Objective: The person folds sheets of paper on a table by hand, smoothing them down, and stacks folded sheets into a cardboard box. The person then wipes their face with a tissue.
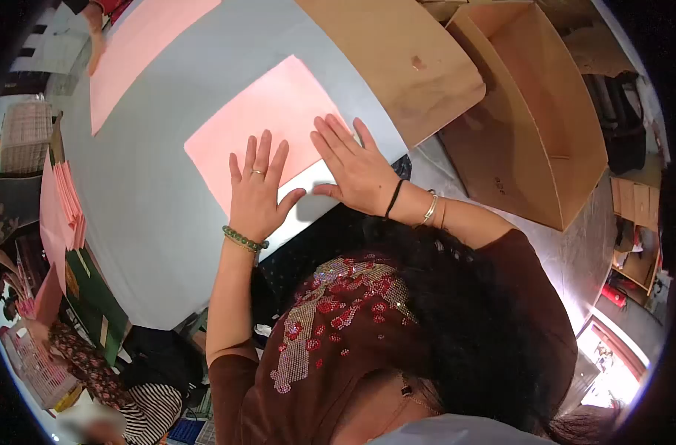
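Pink sheet (267,104): upper middle of the frame, flat on the grey table (145,208).
My left hand (256,185): palm down, fingers spread over the sheet's lower part.
My right hand (360,174): flattened, thumb wide, fingers reaching over its right edge.
Brown cardboard (390,55): upper right, beside the cardboard box (516,141).
Co-worker's hand (96,52): upper left, by a second pink sheet (144,48).

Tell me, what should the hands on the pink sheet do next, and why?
Perhaps slide the right hand gently along the pink sheet to smooth it, while the left hand steadies it. Both hands are palm-down and open on it, and neither is pinching an edge.
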{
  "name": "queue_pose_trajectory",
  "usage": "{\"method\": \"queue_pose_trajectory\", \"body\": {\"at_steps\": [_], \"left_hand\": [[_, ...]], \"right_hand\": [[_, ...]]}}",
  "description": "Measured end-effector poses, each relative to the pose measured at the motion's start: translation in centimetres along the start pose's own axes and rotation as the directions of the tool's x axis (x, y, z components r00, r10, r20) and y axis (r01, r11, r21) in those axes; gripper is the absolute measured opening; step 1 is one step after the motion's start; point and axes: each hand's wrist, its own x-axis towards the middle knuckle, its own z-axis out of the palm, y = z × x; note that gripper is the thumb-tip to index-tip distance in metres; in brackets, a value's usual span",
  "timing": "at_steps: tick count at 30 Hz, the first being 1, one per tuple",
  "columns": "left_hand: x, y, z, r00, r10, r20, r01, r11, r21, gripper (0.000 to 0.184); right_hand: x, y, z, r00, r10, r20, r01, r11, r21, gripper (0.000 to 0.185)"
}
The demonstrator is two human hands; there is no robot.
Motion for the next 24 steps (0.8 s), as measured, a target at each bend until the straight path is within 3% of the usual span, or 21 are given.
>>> {"method": "queue_pose_trajectory", "body": {"at_steps": [18, 21, 23, 24], "left_hand": [[0.0, 0.1, -0.1, 0.998, 0.02, 0.054, -0.025, 0.995, 0.095, 0.075], [0.0, 0.0, 0.1, 0.999, 0.024, 0.023, -0.026, 0.996, 0.088, 0.074], [0.0, 0.1, 0.2, 0.999, 0.028, 0.021, -0.03, 0.997, 0.075, 0.075], [-0.1, 0.0, 0.2, 0.999, 0.029, 0.019, -0.031, 0.996, 0.079, 0.074]], "right_hand": [[-2.2, 2.2, -1.4, 0.995, 0.026, 0.097, -0.018, 0.996, -0.085, 0.085], [-2.5, 3.1, -1.6, 0.989, 0.145, -0.003, -0.145, 0.989, -0.039, 0.073], [-2.6, 4.1, -1.9, 0.96, 0.238, -0.146, -0.223, 0.968, 0.116, 0.056], [-2.4, 4.0, -1.9, 0.931, 0.309, -0.193, -0.283, 0.947, 0.151, 0.038]]}}
